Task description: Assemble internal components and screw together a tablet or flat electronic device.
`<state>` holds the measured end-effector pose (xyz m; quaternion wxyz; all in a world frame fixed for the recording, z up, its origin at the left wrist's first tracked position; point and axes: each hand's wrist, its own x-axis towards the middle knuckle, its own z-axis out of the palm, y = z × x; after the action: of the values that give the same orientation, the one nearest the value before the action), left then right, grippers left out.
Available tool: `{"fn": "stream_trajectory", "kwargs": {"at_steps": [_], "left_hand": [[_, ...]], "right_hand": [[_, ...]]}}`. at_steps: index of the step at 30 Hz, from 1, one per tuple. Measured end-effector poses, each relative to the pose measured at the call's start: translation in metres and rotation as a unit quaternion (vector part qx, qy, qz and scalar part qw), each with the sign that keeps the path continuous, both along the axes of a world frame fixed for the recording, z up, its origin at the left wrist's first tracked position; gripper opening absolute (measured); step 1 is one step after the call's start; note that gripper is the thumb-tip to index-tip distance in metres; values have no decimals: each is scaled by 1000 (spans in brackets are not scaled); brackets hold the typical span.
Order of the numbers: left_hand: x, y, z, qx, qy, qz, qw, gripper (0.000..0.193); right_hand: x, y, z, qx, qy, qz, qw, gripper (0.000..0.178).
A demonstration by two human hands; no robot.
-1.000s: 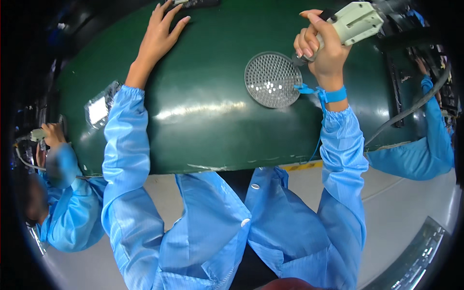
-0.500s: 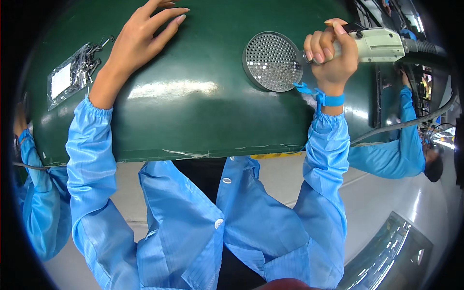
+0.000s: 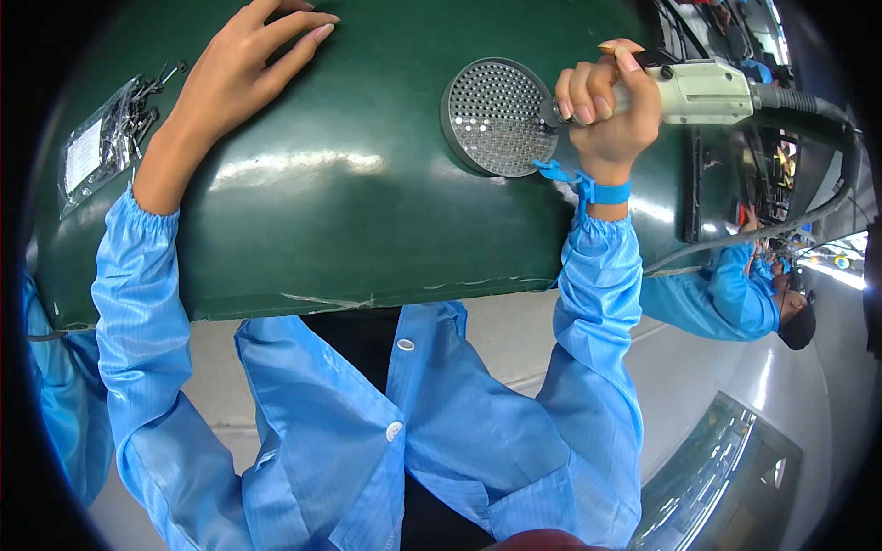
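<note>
My right hand [image 3: 611,101] is closed around a pale cream electric screwdriver [image 3: 706,92], which lies roughly level with its grey cable end to the right. Its dark nose meets the right rim of a round grey dish [image 3: 467,151] in this view; whether they touch I cannot tell. The dish has rows of small holes, and small bright pieces show in some of them. A blue wrist strap [image 3: 608,193] circles my right wrist. My left hand [image 3: 243,69] is over the green table [image 3: 367,239], fingers apart and holding nothing; some fingertips pass out at the top edge.
Left of my left hand lies a clear plastic bag [image 3: 87,161] with a white label and dark screw-like pieces, some spilling out. A grey cable [image 3: 735,237] curves along the right side. Co-workers in blue sleeves sit on the right [image 3: 712,298] and at the left edge.
The whole view has shifted, so the table, dish, bag and both hands appear a little further left. My grip on the screwdriver looks the same, and my left hand stays open.
</note>
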<state>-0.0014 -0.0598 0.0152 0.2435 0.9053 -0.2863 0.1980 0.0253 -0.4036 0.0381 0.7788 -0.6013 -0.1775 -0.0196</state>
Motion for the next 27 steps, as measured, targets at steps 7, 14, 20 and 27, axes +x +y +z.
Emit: {"fn": "stream_trajectory", "kwargs": {"at_steps": [7, 14, 20, 27], "left_hand": [[1, -1, 2, -12, 11, -10, 1000, 14], [4, -1, 4, -14, 33, -8, 999, 15], [0, -3, 5, -13, 40, -2, 999, 15], [0, -6, 4, -7, 32, 0, 999, 16]], "right_hand": [[0, 1, -2, -2, -14, 7, 1000, 27], [1, 3, -1, -12, -33, 5, 999, 27], [-1, 7, 1, -24, -29, 6, 999, 22], [-4, 11, 5, -50, -38, 6, 998, 37]]}}
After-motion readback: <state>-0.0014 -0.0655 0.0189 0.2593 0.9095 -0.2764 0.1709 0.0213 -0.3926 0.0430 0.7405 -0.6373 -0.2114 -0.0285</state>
